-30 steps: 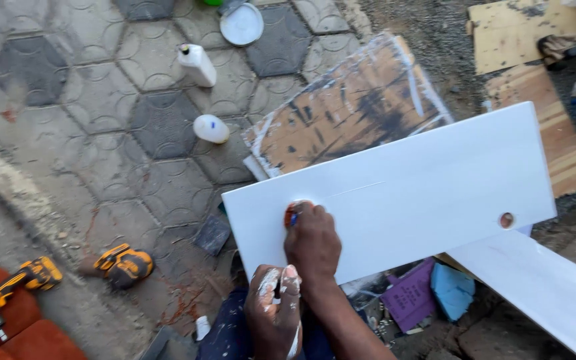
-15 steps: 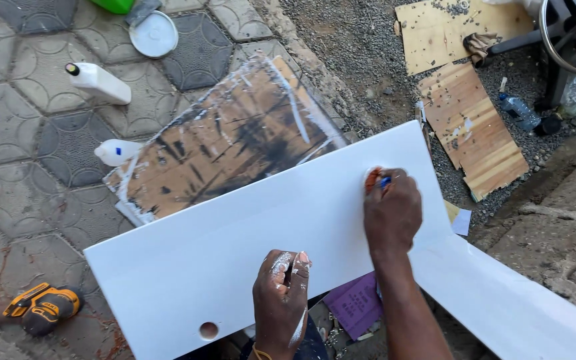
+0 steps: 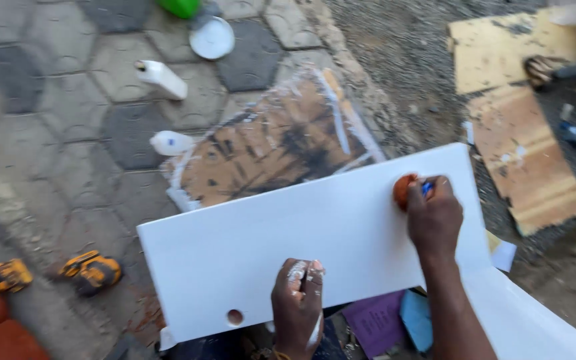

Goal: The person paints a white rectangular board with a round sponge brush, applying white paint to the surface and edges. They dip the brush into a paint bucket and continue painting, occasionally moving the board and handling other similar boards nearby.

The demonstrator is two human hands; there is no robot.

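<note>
Our right hand (image 3: 435, 217) is clenched on a small orange pad (image 3: 405, 189), pressing it against the white panel (image 3: 268, 253) near its far end. Our paint-smeared left hand (image 3: 298, 303) grips the panel's near edge, just beside a round hole (image 3: 235, 317). Beyond both hands lies a stained board (image 3: 275, 147) on the paving.

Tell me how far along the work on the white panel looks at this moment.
The white panel already looks evenly coated, with a round hole cut near its lower left corner. In hand: the right hand presses an orange object at the panel's right end while the paint-smeared left hand steadies its near edge. What remains cannot be told.
</note>
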